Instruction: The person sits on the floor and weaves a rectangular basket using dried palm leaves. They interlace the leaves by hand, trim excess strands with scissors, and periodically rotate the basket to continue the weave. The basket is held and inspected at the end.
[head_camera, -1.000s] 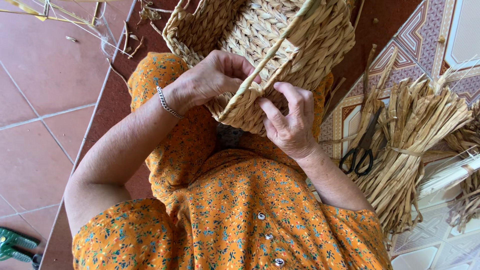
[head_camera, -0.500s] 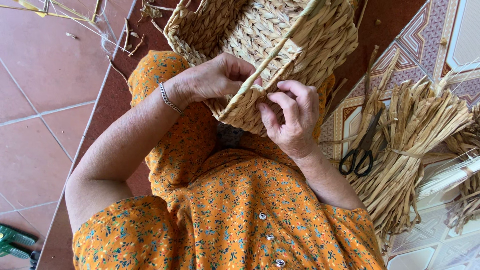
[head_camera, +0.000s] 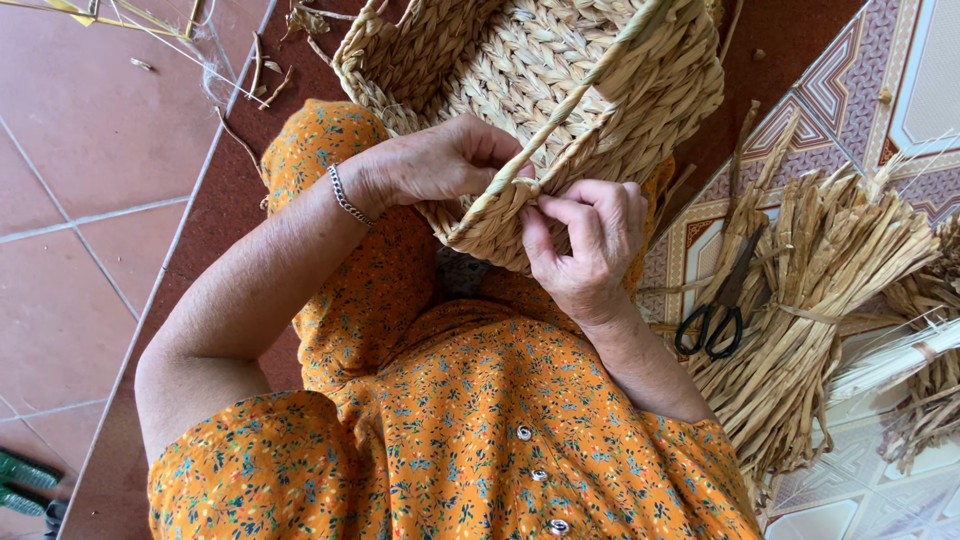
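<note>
Both hands grip the woven basket (head_camera: 560, 100): left hand (head_camera: 440, 160) steadies its rim, right hand (head_camera: 585, 240) pinches a straw strand (head_camera: 590, 95) tight; scissors (head_camera: 715, 315) lie on the dried straw bundle (head_camera: 820, 300), right.

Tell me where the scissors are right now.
In the head view, the black-handled scissors lie on the right, on top of the bundle of dried straw on the patterned tiled floor, just beyond the right hand working the woven basket.
</note>
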